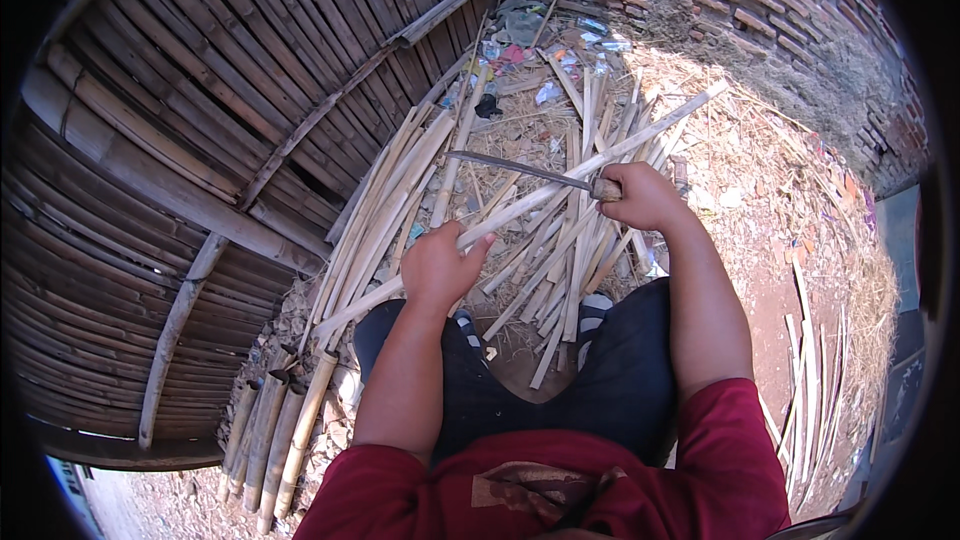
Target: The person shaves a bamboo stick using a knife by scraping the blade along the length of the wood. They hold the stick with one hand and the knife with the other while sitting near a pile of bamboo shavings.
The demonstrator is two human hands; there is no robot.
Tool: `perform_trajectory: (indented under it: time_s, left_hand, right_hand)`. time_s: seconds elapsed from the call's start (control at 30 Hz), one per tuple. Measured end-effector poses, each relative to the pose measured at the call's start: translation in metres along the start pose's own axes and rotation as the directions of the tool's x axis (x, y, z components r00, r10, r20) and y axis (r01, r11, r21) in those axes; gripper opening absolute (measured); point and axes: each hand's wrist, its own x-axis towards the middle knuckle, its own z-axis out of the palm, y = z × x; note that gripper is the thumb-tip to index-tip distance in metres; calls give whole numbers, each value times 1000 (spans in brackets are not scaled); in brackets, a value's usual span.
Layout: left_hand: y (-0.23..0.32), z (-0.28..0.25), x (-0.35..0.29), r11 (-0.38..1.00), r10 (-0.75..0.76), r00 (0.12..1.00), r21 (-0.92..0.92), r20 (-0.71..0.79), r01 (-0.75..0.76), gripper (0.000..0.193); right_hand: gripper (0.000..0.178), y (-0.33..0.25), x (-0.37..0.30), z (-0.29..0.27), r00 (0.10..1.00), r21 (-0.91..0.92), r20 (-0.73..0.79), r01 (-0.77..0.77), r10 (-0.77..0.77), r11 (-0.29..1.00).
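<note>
R hand (640, 198) out front on R side, forearm up from lower edge, closed in a fist round the handle of a long knife (520, 168); blade runs L and a bit up from the fist, tip out past the strip. L hand (440, 265) lower and nearer the body, back of hand up, fingers curled round a pale bamboo strip (655, 128), thumb pointing up-R alongside it. Strip runs diag: low end lower-L behind L wrist, far end upper-R beyond R hand. Blade crosses strip approx midway betw. the hands; can't tell if edge is touching. Below/behind that, a loose pile of split strips (555, 270) on the ground, fanned at mixed angles, near end betw. the feet. Striped footwear (594, 310) either side of pile's near end, dark trousers (560, 405) above. To L, longer strips (385, 195) lie roughly parallel next to the slatted wall (250, 70). Lower L: a few uncut-looking bamboo tubes (275, 440), ends up. Far R: thin sticks (810, 380) on the dirt. Top: mixed litter (512, 52) at the corner, brick wall (760, 0) behind, straw (740, 170) strewn in sun on R.
</note>
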Motion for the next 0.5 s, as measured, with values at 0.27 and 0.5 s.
perform_trajectory:
  time_s: [0.27, 0.5]
  left_hand:
    - [3, 0, -2, 1000, 11, 1000, -12, 11, -11, 55]
    - [5, -1, -2, 1000, -10, 999, 10, 33, 10, 59]
  right_hand:
    - [36, -2, -2, -2, 1000, 6, 23, 14, -14, 1000]
    - [34, -1, 0, 3, 998, -40, 56, -7, 9, 999]
